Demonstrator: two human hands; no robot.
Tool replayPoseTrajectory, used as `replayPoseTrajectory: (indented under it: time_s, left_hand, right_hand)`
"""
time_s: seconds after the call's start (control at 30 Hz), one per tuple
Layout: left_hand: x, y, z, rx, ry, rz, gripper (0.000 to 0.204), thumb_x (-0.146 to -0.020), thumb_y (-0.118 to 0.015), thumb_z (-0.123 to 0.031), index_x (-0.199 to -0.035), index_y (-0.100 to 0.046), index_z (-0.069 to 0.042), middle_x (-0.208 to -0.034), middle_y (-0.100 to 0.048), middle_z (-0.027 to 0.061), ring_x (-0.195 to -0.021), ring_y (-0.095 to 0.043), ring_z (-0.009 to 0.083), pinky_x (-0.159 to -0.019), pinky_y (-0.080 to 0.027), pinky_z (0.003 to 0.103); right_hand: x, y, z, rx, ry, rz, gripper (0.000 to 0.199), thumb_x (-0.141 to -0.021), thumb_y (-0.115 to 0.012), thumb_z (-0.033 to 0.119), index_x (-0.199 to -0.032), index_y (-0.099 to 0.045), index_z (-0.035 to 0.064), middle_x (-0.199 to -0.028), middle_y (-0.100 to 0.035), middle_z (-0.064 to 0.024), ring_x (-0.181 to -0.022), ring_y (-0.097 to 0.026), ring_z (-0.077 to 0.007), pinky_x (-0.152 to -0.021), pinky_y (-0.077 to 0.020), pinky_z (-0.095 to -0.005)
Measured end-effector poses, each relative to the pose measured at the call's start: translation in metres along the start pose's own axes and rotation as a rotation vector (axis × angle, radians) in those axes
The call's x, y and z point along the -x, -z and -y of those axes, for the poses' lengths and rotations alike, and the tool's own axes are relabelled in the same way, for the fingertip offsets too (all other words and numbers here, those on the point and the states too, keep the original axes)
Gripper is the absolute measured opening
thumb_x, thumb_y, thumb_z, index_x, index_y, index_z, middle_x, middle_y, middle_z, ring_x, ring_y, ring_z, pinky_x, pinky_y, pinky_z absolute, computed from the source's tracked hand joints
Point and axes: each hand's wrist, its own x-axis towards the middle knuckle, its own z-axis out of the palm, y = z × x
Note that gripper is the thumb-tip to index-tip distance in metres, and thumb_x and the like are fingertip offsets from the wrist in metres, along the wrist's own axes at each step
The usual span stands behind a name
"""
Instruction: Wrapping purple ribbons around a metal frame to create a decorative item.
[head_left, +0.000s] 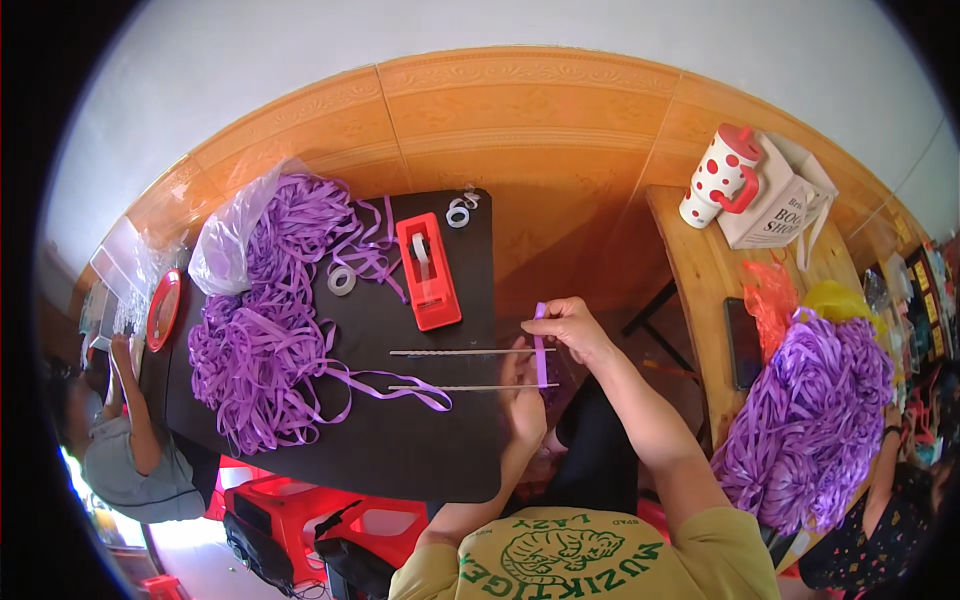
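Between both hands (545,365), clamped on it, a purple ribbon strip (540,350) stands upright.

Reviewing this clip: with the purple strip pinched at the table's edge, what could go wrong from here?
The purple strip is held by fingertips of the right hand and left hand at the black table edge; it could slip and fall. The two thin sticks lie loose and might roll. The ribbon heap trails a strand that could snag.
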Motion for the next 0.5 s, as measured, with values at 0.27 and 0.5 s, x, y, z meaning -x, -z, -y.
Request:
replayPoseTrajectory:
  time_s: [0.27, 0.5]
  left_hand:
    - [-0.006, 0.002, 0.008, -0.177, -0.14, 0.134, 0.028, -0.088, -0.051, 0.004, -0.113, -0.061, -0.001, -0.122, -0.052, 0.0088, -0.11, -0.052, 0.0186, -0.095, -0.042, 0.031]
    - [0.005, 0.013, 0.007, -0.013, -0.026, 0.196, 0.017, -0.087, -0.055, 0.0, -0.1, -0.066, -0.001, -0.118, -0.056, 0.0092, -0.109, -0.052, 0.018, -0.092, -0.042, 0.029]
  right_hand:
    - [0.022, 0.016, -0.061, -0.309, -0.295, 0.028, 0.012, -0.078, -0.069, 0.007, -0.068, -0.063, 0.0056, -0.058, -0.055, -0.0007, -0.047, -0.048, -0.0076, -0.043, -0.0327, -0.02]
    - [0.079, 0.005, -0.071, -0.323, -0.156, -0.106, 0.011, -0.084, -0.062, 0.006, -0.094, -0.065, 0.0028, -0.078, -0.061, -0.0029, -0.068, -0.057, -0.0088, -0.058, -0.0437, -0.0202]
